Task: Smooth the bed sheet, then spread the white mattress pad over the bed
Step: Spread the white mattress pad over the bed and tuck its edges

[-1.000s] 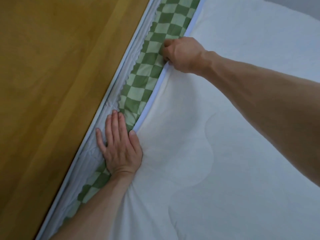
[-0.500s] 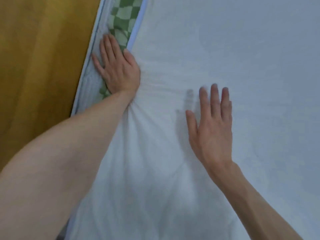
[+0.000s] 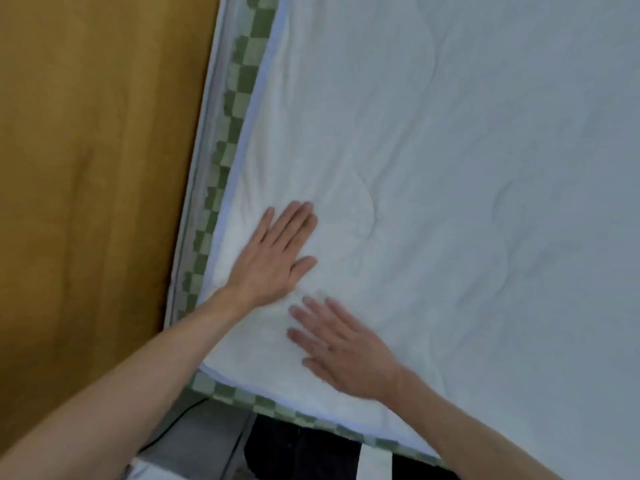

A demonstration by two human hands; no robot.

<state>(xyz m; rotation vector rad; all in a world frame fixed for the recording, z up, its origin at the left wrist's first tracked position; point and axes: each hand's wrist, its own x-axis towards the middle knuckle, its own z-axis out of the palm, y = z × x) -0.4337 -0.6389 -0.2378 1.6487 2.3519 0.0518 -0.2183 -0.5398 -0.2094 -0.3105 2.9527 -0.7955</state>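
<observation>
The white quilted mattress pad (image 3: 450, 168) already lies over most of the bed, and the green-and-white checked bed sheet (image 3: 239, 105) shows only as a narrow strip along the pad's left edge and along its near edge. Both hands are flat on the pad near its near-left corner. The left hand (image 3: 273, 258) rests with straight fingers just inside the left edge, and the right hand (image 3: 343, 351) lies just beside it, nearer to the person, a little blurred. Neither hand holds the cloth; both have the grip wide, palms down and pressing only.

The step in hand seems to be the flattening of this corner. To do it well, I would push from the middle of the pad outward to the edges, so the small wrinkles around the left hand go off the side and do not gather under the palm. The pressure should be light and even, because a heavy push can drag the whole pad and uncover more of the sheet. The blue piped border (image 3: 242, 161) should stay parallel to the checked strip.

On the left, the brown wooden panel (image 3: 97, 168) stands close against the bed, so there is little room to tuck there.
</observation>
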